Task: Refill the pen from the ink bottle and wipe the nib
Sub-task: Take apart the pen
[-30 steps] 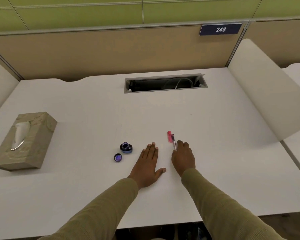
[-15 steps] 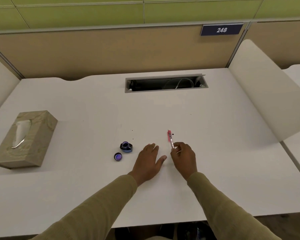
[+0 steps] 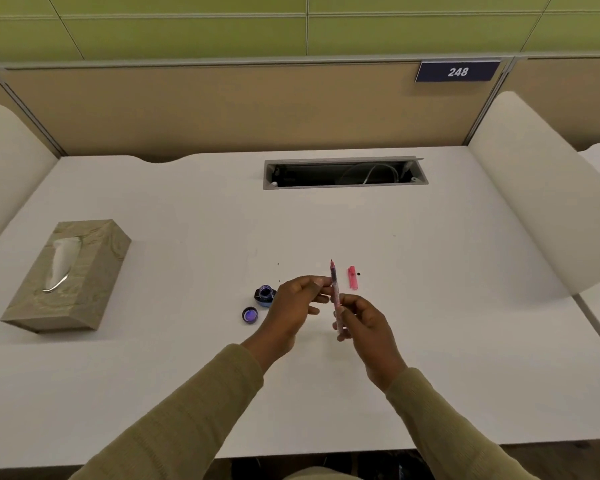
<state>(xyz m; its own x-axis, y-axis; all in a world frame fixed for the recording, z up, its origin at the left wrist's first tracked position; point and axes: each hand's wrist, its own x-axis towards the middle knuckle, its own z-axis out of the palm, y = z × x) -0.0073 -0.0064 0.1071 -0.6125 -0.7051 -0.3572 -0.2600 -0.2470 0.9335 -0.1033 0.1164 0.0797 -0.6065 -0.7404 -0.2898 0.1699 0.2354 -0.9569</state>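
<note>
- Pen (image 3: 335, 296) upright above desk (image 3: 465, 341), just right of ink bottle (image 3: 265, 295)
- Right hand (image 3: 368, 327) fingers wrapped on lower barrel
- Left hand (image 3: 297, 306) fingertips pinching mid-barrel
- Bottle open; lid (image 3: 249, 314) beside it, pink cap (image 3: 353, 277) right of pen

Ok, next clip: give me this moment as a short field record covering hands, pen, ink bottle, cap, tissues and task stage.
right hand: grips the thin pink pen near its lower half, lifted off the white desk
left hand: fingertips at the pen's middle
pen: near upright, tip pointing up and away
pink pen cap: off, lying on the desk right of the pen
small dark blue ink bottle: open, left of the hands
round bottle lid: on the desk beside the bottle
beige marbled tissue box: far left, untouched
stage: refill not begun
</note>
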